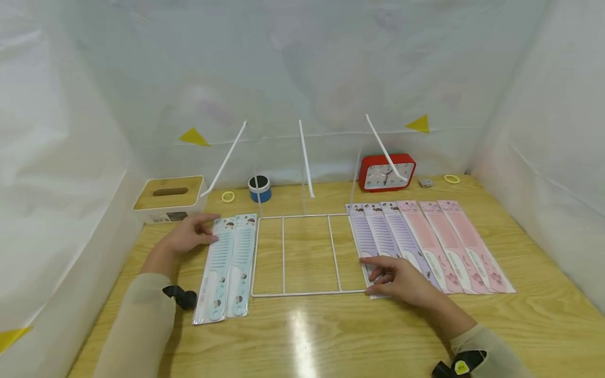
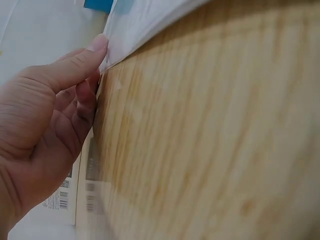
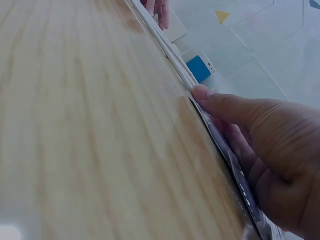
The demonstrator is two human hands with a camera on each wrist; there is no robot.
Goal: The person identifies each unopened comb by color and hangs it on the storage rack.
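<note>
A white wire rack [image 1: 306, 295] with three hooked arms stands mid-table. My right hand [image 1: 402, 281] touches its front right corner, thumb and forefinger apart; in the right wrist view the thumb rests against the rack's front bar [image 3: 175, 65]. Two packaged teal combs [image 1: 231, 268] lie side by side left of the rack. At the upper left edge of the outer one, my left hand [image 1: 191, 233] touches the clear wrapper with thumb and forefinger. Packaged purple combs [image 1: 385, 231] and packaged pink combs [image 1: 454, 241] overlap in a row on the right, partly hidden by the right hand.
Behind the left hand sits a tissue box [image 1: 170, 191] with a wooden lid. A yellow ring [image 1: 228, 197] and a blue round container [image 1: 259, 190] stand near the back. Further right are a red clock [image 1: 387, 172], a small grey object [image 1: 425, 182] and another yellow ring [image 1: 451, 179].
</note>
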